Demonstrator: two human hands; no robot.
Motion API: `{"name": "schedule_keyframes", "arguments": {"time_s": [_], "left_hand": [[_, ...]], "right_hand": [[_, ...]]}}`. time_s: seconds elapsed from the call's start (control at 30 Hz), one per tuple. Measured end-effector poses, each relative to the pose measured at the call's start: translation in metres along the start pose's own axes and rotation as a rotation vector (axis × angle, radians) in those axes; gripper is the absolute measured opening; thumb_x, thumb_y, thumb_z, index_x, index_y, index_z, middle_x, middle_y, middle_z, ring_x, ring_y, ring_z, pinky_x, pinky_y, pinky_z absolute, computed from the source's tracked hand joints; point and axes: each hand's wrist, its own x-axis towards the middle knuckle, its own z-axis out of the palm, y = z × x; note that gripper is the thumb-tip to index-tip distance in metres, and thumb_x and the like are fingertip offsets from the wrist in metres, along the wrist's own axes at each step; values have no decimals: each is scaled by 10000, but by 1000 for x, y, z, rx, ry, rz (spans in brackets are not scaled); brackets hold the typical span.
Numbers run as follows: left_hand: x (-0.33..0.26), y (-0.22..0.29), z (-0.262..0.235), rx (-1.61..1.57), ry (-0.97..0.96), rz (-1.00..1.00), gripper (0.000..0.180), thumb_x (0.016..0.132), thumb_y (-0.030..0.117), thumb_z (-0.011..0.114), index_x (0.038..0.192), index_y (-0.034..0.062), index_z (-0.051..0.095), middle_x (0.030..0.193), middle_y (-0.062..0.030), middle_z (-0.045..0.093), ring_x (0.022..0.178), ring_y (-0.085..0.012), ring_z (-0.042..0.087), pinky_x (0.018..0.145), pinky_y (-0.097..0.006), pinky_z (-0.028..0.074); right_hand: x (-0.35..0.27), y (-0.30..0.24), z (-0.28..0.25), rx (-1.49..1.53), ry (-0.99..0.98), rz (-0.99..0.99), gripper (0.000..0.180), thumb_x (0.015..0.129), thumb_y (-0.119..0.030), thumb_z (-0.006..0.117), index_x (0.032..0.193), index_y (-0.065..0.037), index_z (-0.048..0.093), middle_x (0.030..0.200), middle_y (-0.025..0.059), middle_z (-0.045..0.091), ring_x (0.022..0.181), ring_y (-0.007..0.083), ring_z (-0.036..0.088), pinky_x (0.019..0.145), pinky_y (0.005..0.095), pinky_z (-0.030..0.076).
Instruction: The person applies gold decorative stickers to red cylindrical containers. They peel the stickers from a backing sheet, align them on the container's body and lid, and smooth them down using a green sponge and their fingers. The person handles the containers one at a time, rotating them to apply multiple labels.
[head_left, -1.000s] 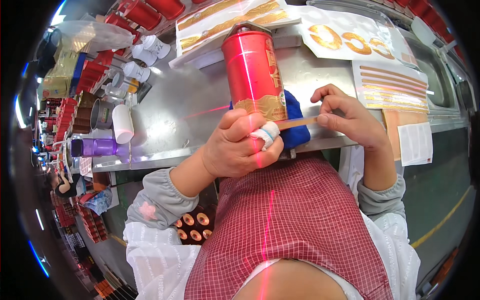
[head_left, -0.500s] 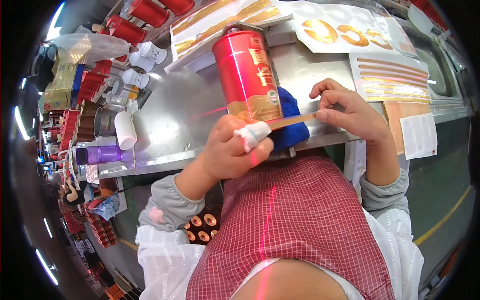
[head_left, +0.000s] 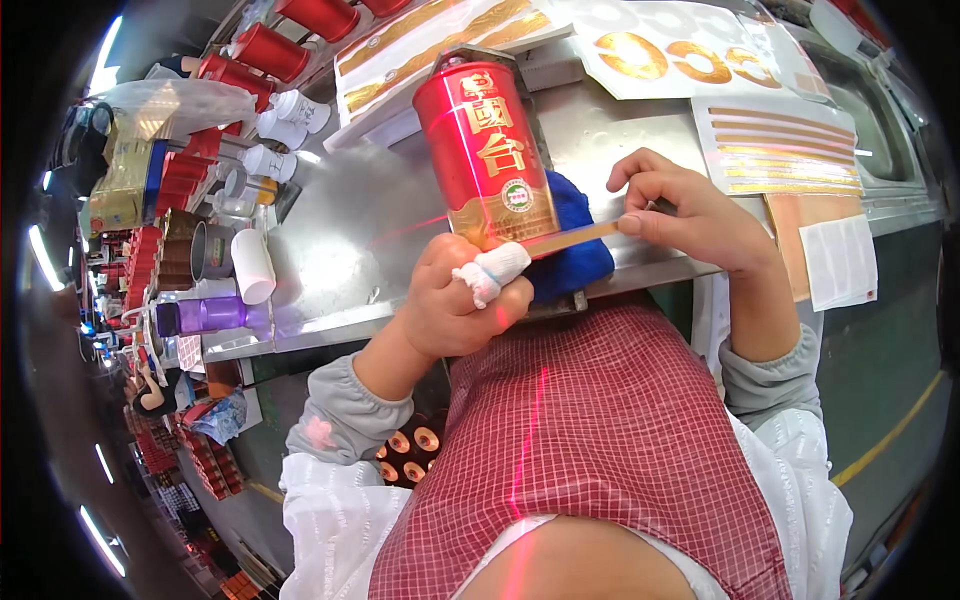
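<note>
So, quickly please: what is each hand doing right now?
Left hand: closed around the base of the red bottle.
Right hand: fingers pinched on one end of a thin gold strip.

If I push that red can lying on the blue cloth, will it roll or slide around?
The red can is a glossy cylinder lying on its side, so it would probably roll sideways. The blue cloth beneath likely damps that. The left hand at its base probably steadies it, while the right hand holds a gold strip.
</note>
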Motion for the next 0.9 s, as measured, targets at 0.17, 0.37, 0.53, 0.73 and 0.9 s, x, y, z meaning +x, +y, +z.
{"name": "schedule_keyframes", "arguments": {"time_s": [0.17, 0.37, 0.53, 0.73, 0.9], "left_hand": [[17, 2, -4, 59, -97, 57, 217, 513, 134, 685, 725, 175, 661, 1060, -21, 601, 853, -214, 534, 705, -346, 459], [4, -2, -2, 56, -48, 29, 207, 532, 136, 697, 722, 208, 658, 1081, -10, 603, 859, -209, 530, 733, -332, 457], [-12, 5, -3, -3, -53, -100, 204, 536, 157, 693, 729, 208, 654, 1098, 7, 595, 853, -210, 515, 724, -342, 453], [18, -2, -4, 112, -211, 166, 201, 545, 158, 687, 733, 207, 636, 1144, 30, 568, 893, -191, 496, 718, -339, 453], [7, 2, -1, 45, -15, 6, 252, 529, 76, 717, 744, 184, 642, 1038, -14, 618, 799, -213, 535, 620, -343, 457]], "right_hand": [[2, 8, 2, 24, -12, 26, 197, 870, -187, 662, 786, -53, 544, 1105, 25, 484, 829, 74, 443, 730, 221, 385], [4, 3, 3, 18, -9, 7, 197, 870, -187, 664, 788, -50, 549, 1098, 26, 488, 827, 76, 445, 728, 222, 385], [9, 5, 3, 28, -42, 16, 189, 868, -177, 665, 790, -48, 551, 1093, 28, 487, 826, 78, 445, 738, 223, 385], [9, 8, 6, 48, -34, 17, 193, 866, -171, 667, 783, -42, 549, 1089, 30, 485, 833, 79, 445, 741, 225, 386], [1, -4, 1, 51, -59, -40, 191, 862, -163, 666, 780, -41, 545, 1090, 29, 478, 825, 73, 440, 728, 221, 386]]}}
